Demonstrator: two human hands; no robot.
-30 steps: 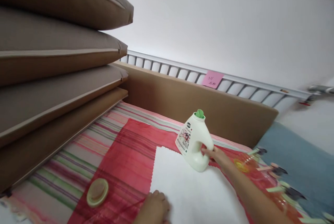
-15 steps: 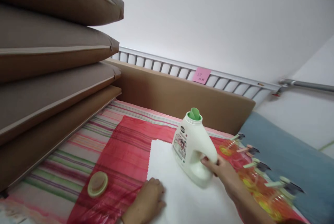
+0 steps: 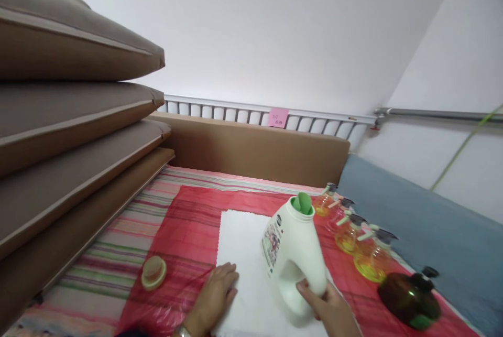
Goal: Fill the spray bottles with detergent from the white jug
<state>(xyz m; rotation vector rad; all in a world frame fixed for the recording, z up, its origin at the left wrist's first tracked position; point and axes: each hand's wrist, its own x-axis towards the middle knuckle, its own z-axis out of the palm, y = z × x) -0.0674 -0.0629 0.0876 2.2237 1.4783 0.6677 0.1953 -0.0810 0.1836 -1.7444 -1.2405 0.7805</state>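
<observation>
My right hand [image 3: 326, 306] is wrapped round the handle of a white detergent bottle [image 3: 293, 256] with an open green spout, held upright over a white cloth [image 3: 239, 253]. My left hand [image 3: 214, 295] lies flat, fingers stretched out, on the cloth's near left edge, where it meets a red plastic sheet [image 3: 188, 237]. A round beige and green cap [image 3: 153, 272] lies on the red sheet to the left of my left hand.
Several small spray bottles with yellow liquid [image 3: 353, 235] stand in a row at the right, with a dark brown bottle [image 3: 408, 297] lying nearer. Stacked brown cushions [image 3: 70, 132] rise at the left. A brown board [image 3: 255, 148] and a blue mat [image 3: 424, 221] border the striped surface.
My right hand has brought the detergent bottle nearer to me and a little to the right. The view has swung right, showing more spray bottles. My left hand stays on the cloth.
</observation>
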